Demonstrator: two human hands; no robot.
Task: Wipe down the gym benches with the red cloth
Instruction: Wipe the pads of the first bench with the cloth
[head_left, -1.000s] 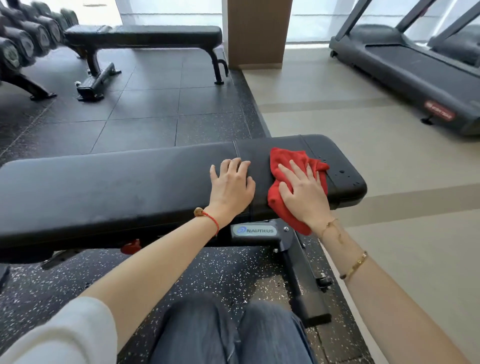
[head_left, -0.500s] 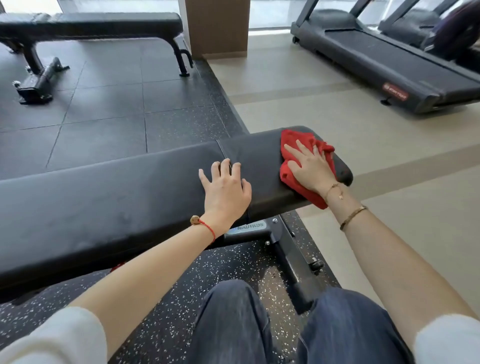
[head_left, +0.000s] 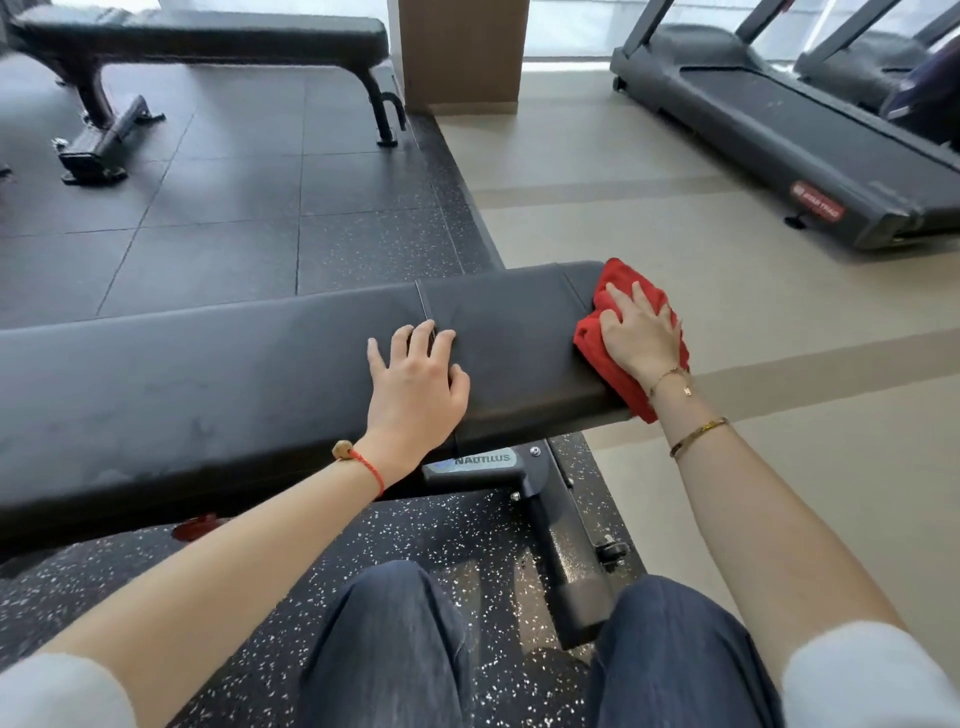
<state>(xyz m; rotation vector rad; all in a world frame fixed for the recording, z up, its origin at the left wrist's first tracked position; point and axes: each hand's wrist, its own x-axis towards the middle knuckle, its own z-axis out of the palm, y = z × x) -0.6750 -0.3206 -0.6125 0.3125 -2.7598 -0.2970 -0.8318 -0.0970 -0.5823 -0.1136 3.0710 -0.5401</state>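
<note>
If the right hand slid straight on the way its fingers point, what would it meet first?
Probably nothing solid: the right hand presses the red cloth at the near bench's right end, fingers pointing up-left across the pad. Past the far edge the way looks free; depth is unclear.

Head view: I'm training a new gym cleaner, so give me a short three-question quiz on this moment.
1. True or false: the red cloth lies at the middle of the near bench.
2. Which hand presses on the cloth? A) left hand B) right hand
3. Fill in: the left hand rests flat on the ____.

Key:
1. False; it covers the bench's right end.
2. B
3. bench
</note>
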